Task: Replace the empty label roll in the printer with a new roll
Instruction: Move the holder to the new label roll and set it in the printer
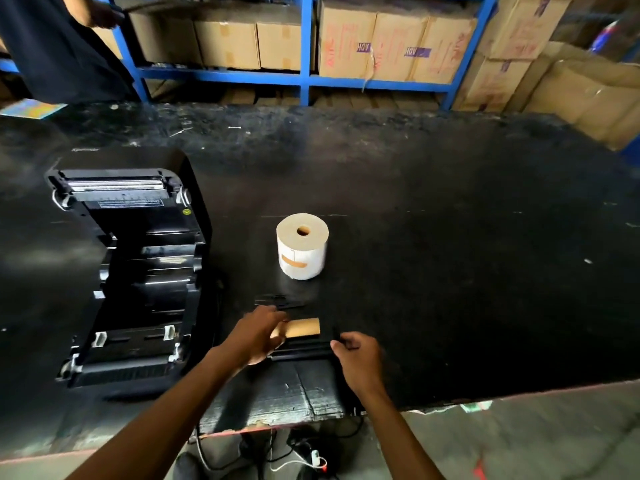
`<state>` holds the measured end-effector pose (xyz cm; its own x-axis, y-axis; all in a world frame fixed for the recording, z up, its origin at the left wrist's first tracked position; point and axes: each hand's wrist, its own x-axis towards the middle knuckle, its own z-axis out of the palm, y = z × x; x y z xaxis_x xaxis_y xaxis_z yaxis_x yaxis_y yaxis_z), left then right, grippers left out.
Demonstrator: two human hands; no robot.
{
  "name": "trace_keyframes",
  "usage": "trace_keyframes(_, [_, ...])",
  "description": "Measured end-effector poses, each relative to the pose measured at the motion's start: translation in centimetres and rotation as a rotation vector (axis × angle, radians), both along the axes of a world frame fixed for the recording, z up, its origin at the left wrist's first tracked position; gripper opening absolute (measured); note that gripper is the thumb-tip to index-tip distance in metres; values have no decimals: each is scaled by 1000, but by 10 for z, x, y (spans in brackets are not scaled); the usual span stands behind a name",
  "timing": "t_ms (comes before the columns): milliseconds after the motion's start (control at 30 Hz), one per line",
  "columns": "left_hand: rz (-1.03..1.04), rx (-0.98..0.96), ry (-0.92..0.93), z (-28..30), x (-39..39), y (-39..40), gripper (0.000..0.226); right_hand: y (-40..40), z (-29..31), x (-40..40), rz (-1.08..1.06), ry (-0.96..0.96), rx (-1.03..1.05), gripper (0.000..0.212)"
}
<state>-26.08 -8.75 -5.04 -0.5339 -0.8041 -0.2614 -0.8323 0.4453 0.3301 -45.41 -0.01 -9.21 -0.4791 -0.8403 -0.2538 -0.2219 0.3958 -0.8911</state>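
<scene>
- I look down on a wide black desk [450, 237], scuffed and chipped along its near edge.
- A black label printer [131, 265] sits toward the desk's left side with its lid swung fully open and back. I see no roll in its open bay.
- A new white label roll [302, 245] stands on end near the middle of the desk, apart from the printer. Its hollow core faces up and a strip of tan tape holds its loose end down.
- An empty brown cardboard core [303, 328] lies on its side close to the near edge, in front of the new roll.
- My left hand [258, 336] is curled around the left end of that core, with the fingers wrapped over it.
- A black spindle bar [299, 351] lies just on the near side of the core, running left to right.
- My right hand [358, 358] pinches the bar's right end between thumb and fingertips, with the rest of the hand loosely closed.
- A small dark plastic piece [278, 302] lies on the desk between the new roll and the core; I cannot tell what it is.
- Beyond the far edge stands blue shelving [304, 77] stacked with cardboard boxes [394, 43], with more boxes piled to the right.
- A person in dark clothing [59, 46] stands at the far left corner.
- Cables [298, 459] trail on the floor below the near edge.
</scene>
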Motion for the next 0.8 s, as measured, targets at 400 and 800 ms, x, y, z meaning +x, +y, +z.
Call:
trace_keyframes(400, [492,147,528,14,8,-16,45,-29,40,-14,-131,62,-160,37])
trace_keyframes(800, [988,855,1023,29,-30,-89,78,-161,96,34,361,598,77,71])
